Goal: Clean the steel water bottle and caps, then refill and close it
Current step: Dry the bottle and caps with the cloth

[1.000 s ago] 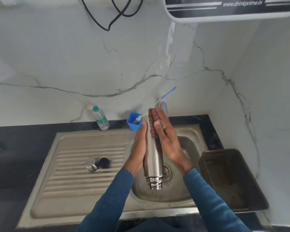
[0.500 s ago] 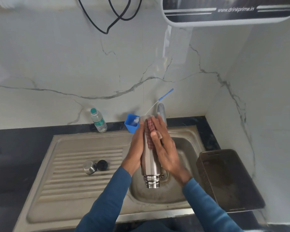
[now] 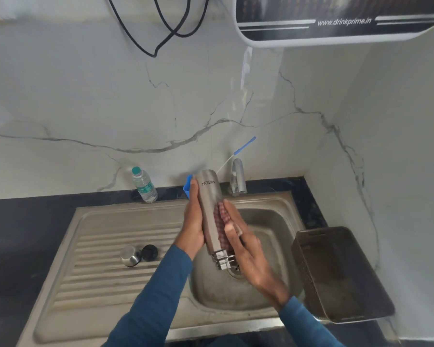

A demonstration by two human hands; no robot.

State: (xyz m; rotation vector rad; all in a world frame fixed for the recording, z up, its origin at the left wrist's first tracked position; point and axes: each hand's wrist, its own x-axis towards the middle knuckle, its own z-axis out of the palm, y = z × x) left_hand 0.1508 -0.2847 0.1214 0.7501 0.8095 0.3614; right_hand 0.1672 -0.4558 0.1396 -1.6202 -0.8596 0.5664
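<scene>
Since a second ago my right hand (image 3: 246, 249) has slid the red checked cloth (image 3: 221, 226) from the upturned base down to mid-body of the steel bottle (image 3: 209, 204), pressing it flat-fingered. My left hand (image 3: 193, 221) grips the bottle neck-down over the sink basin (image 3: 268, 221). I judge that wet steel could slip from that single grip under the rubbing push and drop.

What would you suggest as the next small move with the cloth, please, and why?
Probably slide the cloth up the bottle toward its base: the right hand presses it low, near the threaded mouth, while the left hand holds the bottle mouth-down over the sink.
</scene>
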